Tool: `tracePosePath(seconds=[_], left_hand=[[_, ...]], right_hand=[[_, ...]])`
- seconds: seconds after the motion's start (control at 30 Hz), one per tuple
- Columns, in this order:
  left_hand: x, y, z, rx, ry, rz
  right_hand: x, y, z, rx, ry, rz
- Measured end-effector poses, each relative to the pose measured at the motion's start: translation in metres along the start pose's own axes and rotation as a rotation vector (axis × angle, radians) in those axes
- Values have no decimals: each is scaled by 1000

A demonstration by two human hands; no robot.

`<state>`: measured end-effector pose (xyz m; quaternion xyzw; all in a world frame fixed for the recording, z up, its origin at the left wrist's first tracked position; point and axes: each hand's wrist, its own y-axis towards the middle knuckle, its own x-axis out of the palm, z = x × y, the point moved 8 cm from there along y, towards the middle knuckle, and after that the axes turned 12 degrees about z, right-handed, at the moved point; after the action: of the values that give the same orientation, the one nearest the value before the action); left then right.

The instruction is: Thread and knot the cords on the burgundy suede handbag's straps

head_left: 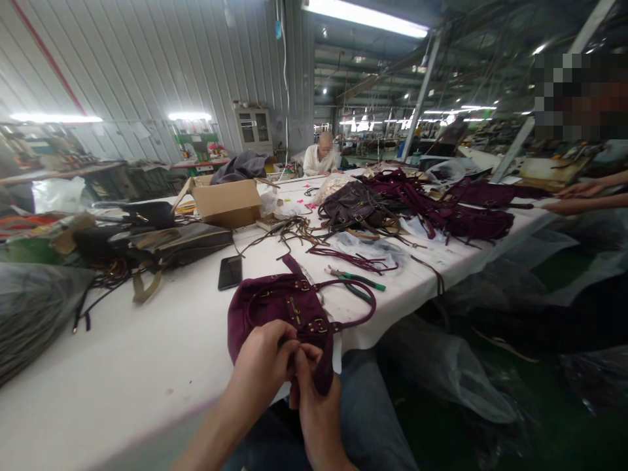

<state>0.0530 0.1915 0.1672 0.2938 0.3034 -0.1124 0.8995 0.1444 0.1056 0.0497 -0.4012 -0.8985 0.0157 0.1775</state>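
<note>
Left hand (262,360) and right hand (316,399) meet at the near edge of the purple handbag (282,304), each grip pinched tight on the fabric, fingers touching. The bag lies at the front edge of the white desk (147,366), its near part hanging over toward the lap, its thin strap looping out to the right. Green-handled pliers (360,280) lie just beyond the strap. A black phone (230,272) lies flat near the bag's far left corner. Farther along are a dark brown bag (353,206), a heap of purple bags (441,203) and an open cardboard box (226,201). Another person's hands (579,196) rest at the far right edge.
</note>
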Motion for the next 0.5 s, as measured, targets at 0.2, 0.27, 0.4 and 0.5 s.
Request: tracePosePath(seconds=[0.2, 0.27, 0.4, 0.5], left_hand=[[-18, -17, 38, 362, 87, 286], [-13, -22, 36, 326, 79, 289], [-4, -35, 16, 217, -12, 327], [1, -58, -7, 123, -101, 384]], right_hand=[[7, 17, -7, -90, -114, -11], [23, 34, -22, -125, -91, -23], [47, 57, -37, -99, -33, -118], [30, 47, -20, -8, -51, -209]])
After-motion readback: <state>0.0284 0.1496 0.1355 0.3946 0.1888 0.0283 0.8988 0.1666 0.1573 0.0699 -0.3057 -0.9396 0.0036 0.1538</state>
